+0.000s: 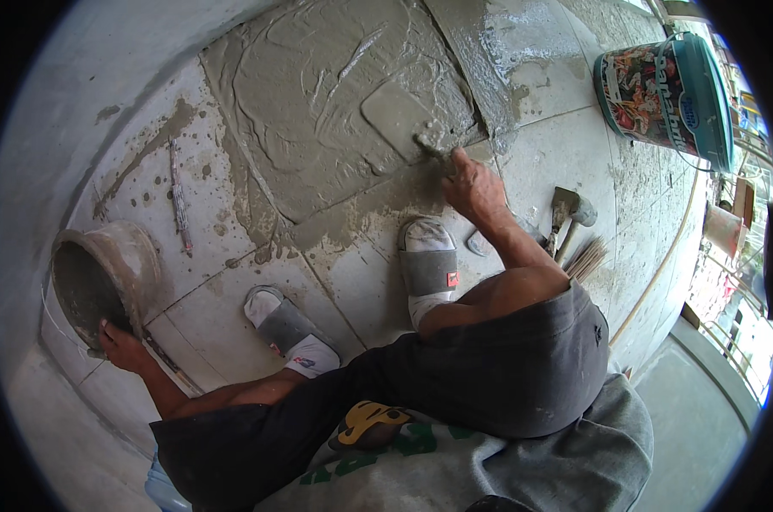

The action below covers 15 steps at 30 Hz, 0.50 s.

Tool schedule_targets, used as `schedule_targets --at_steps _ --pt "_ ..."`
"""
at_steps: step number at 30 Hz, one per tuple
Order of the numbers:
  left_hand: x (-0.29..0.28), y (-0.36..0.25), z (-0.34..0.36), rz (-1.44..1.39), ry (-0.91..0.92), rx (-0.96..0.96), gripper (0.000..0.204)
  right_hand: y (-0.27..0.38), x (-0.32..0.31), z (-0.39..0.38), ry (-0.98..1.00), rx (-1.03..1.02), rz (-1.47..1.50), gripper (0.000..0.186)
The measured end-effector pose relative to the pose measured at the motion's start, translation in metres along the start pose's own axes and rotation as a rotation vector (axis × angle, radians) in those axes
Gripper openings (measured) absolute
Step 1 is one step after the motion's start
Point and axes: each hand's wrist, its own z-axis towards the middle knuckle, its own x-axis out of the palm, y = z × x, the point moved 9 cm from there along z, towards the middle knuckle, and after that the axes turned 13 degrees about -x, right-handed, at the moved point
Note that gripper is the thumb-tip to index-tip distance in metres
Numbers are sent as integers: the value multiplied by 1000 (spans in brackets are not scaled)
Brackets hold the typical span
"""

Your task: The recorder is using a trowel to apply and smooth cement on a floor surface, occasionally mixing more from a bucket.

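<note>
My right hand [474, 189] is closed round the mortar-crusted handle of a trowel [397, 119]. Its flat blade lies on a wide layer of wet grey mortar [293, 111] spread over the floor tiles. At the left, a mortar-stained bucket [135, 256] is tipped with its mouth toward me and grey mix inside. My left hand [124, 348] grips the near rim of this bucket, the thumb over the edge. The underside of that grip is hidden.
A teal-lidded pail [651, 98] lies tilted at the far right. Right of my feet are a mallet [577, 209] and a bundle of bristles [586, 258]. A mortar-spattered stick [180, 198] rests on the tiles near the left wall [88, 102]. My slippered feet stand between bucket and mortar.
</note>
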Motion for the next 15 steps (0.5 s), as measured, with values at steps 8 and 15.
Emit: schedule_targets --at_steps 8,15 --pt "8 -6 0 -14 15 -14 48 -21 2 -3 8 185 247 38" --pt "6 5 6 2 12 -13 47 0 8 0 98 104 191 38"
